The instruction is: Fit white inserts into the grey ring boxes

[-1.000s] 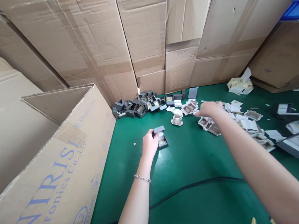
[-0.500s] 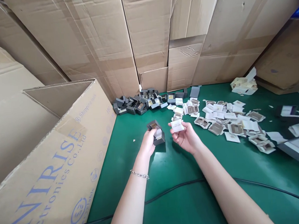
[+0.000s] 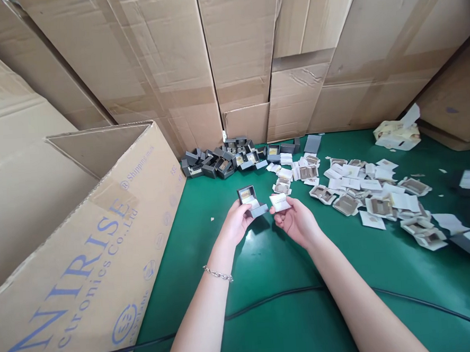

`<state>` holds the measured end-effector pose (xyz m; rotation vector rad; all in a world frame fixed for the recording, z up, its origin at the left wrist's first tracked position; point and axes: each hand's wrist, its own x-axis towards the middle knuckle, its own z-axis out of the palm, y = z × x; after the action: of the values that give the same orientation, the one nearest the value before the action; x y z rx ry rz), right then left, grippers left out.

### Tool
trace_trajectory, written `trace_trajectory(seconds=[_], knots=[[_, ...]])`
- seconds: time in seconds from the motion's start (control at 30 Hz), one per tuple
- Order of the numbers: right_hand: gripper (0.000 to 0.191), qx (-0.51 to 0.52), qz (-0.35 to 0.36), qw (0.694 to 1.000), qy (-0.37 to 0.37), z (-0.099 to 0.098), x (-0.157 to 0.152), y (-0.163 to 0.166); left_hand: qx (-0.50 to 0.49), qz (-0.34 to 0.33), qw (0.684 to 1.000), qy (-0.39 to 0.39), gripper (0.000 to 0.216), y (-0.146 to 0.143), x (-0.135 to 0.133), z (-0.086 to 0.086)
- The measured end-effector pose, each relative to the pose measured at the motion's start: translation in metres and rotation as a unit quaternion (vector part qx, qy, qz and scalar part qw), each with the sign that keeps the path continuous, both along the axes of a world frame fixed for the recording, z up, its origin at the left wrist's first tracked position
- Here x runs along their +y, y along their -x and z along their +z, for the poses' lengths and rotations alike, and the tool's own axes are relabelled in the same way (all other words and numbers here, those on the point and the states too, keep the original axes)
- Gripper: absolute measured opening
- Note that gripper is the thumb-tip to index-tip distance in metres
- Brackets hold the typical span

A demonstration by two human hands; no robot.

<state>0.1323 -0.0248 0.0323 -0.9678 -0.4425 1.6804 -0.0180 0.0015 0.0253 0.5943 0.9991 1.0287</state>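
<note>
Grey box (image 3: 253, 202) and white insert (image 3: 280, 202) face each other above the middle of the green counter (image 3: 292, 326), one in each hand. The box is in the left hand (image 3: 235, 224), and that grip is closed on its left side, with the thumb over the near edge and the fingers mostly hidden behind and below. Its lid stands raised at the far left, while the base reaches out toward the right and slightly toward the wearer, so the open side is turned to the right hand (image 3: 299, 222).

The insert is pinched in the right hand's grip, thumb and fingertips shut on its right and lower edges, palm partly upturned. It lies just to the right of the base, about level with it in the view, with a narrow strip of green showing between them; they look apart. Its longer side runs roughly left to right, so one short end points at the box; faint print shows on the face. The right hand is much the nearer to the scattered white pieces (image 3: 373, 189) off to the right. The pile of dark boxes (image 3: 218, 163) lies beyond the left hand, against the cardboard wall (image 3: 180, 57).
</note>
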Motion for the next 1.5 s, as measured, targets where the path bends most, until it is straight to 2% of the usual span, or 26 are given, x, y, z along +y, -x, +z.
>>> trace_trajectory(seconds=[0.1, 0.23, 0.37, 0.53, 0.73, 0.83, 1.0, 1.23, 1.5], knots=[[0.013, -0.027, -0.062, 0.998, 0.002, -0.003, 0.002, -0.002, -0.002, -0.021, 1.0, -0.01, 0.029, 0.003, 0.0, 0.001], [0.013, -0.033, -0.095, 0.995, 0.001, -0.005, 0.004, -0.004, -0.027, -0.041, 0.998, -0.05, 0.038, 0.003, -0.001, 0.004], [0.016, -0.075, -0.09, 0.993, -0.022, -0.008, 0.002, -0.005, -0.043, 0.004, 0.994, -0.1, 0.044, 0.002, 0.0, 0.002], [0.029, -0.166, -0.066, 0.983, -0.044, -0.013, 0.001, -0.005, -0.031, 0.082, 0.989, -0.118, 0.043, 0.002, 0.006, -0.008], [0.041, -0.278, -0.069, 0.951, -0.115, -0.013, -0.001, 0.003, 0.016, 0.068, 0.988, -0.139, 0.038, -0.002, 0.007, -0.011], [0.036, -0.334, -0.049, 0.931, -0.141, -0.016, -0.004, 0.007, 0.039, 0.061, 0.989, -0.127, 0.04, -0.005, 0.006, -0.012], [0.025, -0.472, -0.039, 0.868, -0.148, -0.02, -0.008, 0.009, 0.069, 0.063, 0.99, -0.11, 0.045, -0.009, 0.004, -0.017], [0.023, -0.554, -0.068, 0.81, -0.179, -0.018, -0.01, 0.012, 0.055, 0.057, 0.99, -0.117, 0.047, -0.013, 0.004, -0.023], [0.023, -0.573, -0.018, 0.801, -0.173, -0.018, -0.008, 0.013, 0.053, 0.055, 0.992, -0.097, 0.028, -0.019, -0.001, -0.015]])
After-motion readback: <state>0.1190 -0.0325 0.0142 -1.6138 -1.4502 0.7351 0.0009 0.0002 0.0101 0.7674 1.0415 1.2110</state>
